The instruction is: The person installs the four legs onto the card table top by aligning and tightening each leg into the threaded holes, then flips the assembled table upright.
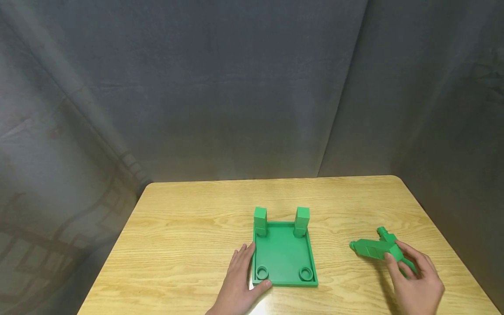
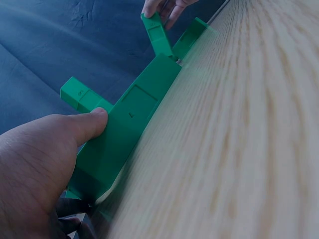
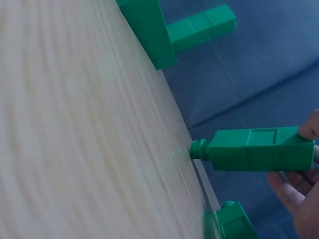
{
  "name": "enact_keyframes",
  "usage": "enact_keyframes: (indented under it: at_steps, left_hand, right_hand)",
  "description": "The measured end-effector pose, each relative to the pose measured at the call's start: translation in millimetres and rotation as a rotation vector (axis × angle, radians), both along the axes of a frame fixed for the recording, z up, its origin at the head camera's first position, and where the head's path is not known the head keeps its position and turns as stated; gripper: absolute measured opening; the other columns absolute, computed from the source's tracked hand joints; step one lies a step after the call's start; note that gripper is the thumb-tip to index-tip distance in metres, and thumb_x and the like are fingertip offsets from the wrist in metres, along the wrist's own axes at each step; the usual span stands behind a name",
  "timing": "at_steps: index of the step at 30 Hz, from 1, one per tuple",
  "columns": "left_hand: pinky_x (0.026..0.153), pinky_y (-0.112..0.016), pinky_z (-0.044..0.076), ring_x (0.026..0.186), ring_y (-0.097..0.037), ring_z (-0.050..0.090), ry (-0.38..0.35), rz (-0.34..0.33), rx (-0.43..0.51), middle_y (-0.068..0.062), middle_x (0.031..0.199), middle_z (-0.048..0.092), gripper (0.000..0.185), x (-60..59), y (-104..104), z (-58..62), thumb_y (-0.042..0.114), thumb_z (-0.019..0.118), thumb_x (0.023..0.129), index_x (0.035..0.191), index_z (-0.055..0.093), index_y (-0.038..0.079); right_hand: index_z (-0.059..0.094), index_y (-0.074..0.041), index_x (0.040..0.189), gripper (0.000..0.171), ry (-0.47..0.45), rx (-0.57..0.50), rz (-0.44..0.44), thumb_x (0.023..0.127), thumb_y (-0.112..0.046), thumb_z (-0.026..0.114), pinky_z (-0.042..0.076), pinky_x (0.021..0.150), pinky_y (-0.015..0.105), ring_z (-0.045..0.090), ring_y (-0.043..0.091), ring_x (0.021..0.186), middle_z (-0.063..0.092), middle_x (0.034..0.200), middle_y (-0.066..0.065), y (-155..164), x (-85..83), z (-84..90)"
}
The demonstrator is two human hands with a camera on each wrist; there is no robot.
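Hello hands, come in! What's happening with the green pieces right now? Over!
Left hand holds the flat green plastic tray by its side edge. Right hand grips a green plastic peg block on the wooden table. Nothing between them.

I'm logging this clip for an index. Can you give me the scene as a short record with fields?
Surface: light wooden table
Centre piece: green plastic rectangular base tray with two upright square posts at its far edge and two round sockets at its near edge
Left hand: holds the tray's left edge
Right hand: grips a green plastic square leg piece
Backdrop: grey cloth
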State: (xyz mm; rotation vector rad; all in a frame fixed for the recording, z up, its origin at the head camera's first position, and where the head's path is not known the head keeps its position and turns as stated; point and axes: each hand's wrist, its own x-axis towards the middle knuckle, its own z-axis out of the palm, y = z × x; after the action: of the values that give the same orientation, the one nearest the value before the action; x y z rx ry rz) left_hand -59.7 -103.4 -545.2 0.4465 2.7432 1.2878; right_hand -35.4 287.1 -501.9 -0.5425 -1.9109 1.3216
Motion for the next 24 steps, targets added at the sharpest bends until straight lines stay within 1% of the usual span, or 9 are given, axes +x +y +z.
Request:
enact_keyframes:
  at_steps: [5,13,20,24]
  left_hand:
    - [0.136,-0.066,0.016,0.167,-0.042,0.027,0.009,0.003,0.002,-0.011,0.178,0.038,0.102,0.1,0.1,0.2,0.064,0.075,0.098,0.174,0.034,0.010]
    - [0.136,-0.067,0.016,0.167,-0.043,0.026,0.007,-0.001,0.003,-0.010,0.179,0.037,0.103,0.0,0.0,-0.2,0.065,0.075,0.098,0.175,0.033,0.011]
    - [0.136,-0.066,0.015,0.167,-0.042,0.026,-0.002,-0.004,0.008,-0.010,0.179,0.037,0.102,-0.4,-0.1,-0.2,0.064,0.075,0.098,0.175,0.034,0.010]
    - [0.136,-0.066,0.015,0.167,-0.043,0.026,0.002,-0.001,0.012,-0.011,0.179,0.038,0.102,0.0,0.1,0.5,0.064,0.075,0.098,0.174,0.034,0.009]
  right_hand:
    - [0.074,0.013,0.131,0.042,0.020,0.007,0.011,0.090,0.020,0.078,0.057,0.084,0.003,0.067,-0.002,0.105,0.066,0.110,-0.011,-0.9,0.6,0.9]
    - [0.074,0.014,0.130,0.040,0.046,0.034,0.020,0.091,0.020,0.076,0.056,0.086,0.002,0.067,0.000,0.107,0.067,0.112,-0.015,-2.2,3.6,2.6]
    - [0.073,0.016,0.129,0.041,0.086,0.041,0.028,0.090,0.024,0.074,0.057,0.087,0.004,0.067,0.003,0.108,0.067,0.112,-0.015,-3.3,3.3,2.4]
    - [0.074,0.014,0.130,0.041,0.073,0.048,0.023,0.090,0.023,0.074,0.056,0.087,0.003,0.066,0.003,0.109,0.067,0.113,-0.016,-5.2,4.0,2.4]
